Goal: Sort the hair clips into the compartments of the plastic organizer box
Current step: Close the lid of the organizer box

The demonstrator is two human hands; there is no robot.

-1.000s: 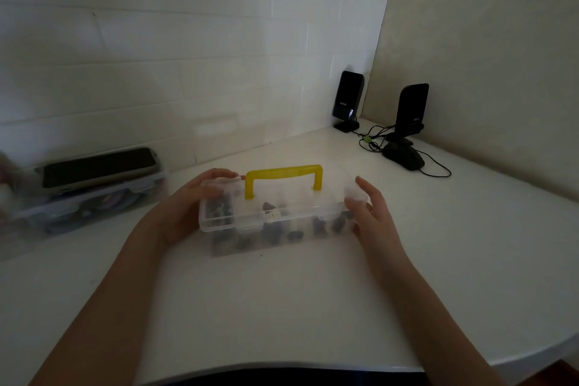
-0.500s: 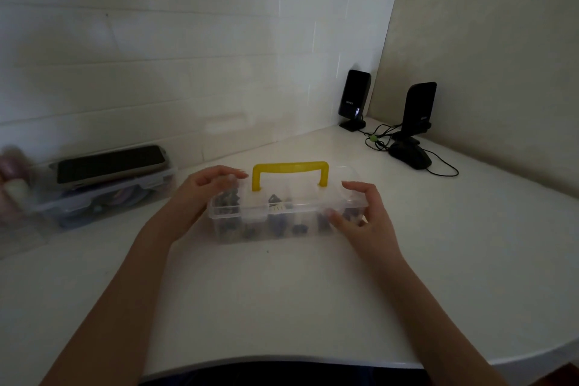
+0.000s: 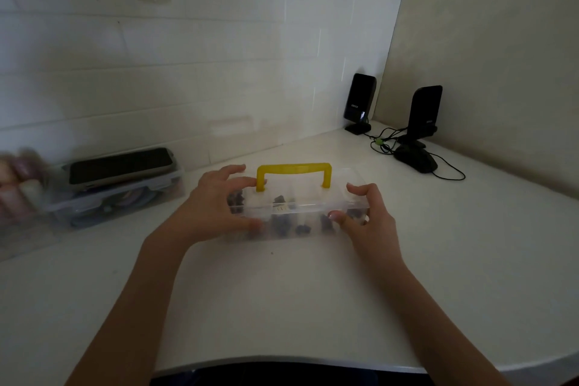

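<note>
A clear plastic organizer box [image 3: 308, 208] with a yellow handle [image 3: 294, 173] sits closed on the white table, in the middle of the view. Several dark hair clips [image 3: 283, 224] show through its walls in different compartments. My left hand [image 3: 213, 205] grips the box's left end, fingers over the lid and thumb on the front. My right hand [image 3: 368, 219] grips the right end, with the thumb pressed on the front edge below the lid.
At the left stands another clear container [image 3: 103, 200] with a dark phone [image 3: 120, 164] lying on its lid. Two black speakers [image 3: 359, 102] and a black mouse [image 3: 415, 158] with cables occupy the back right corner. The table's front edge [image 3: 282, 359] curves close to my body.
Both hands have shifted from the box's ends onto its lid and front edge. The view has drifted slightly, so the box sits a little higher and further right.
</note>
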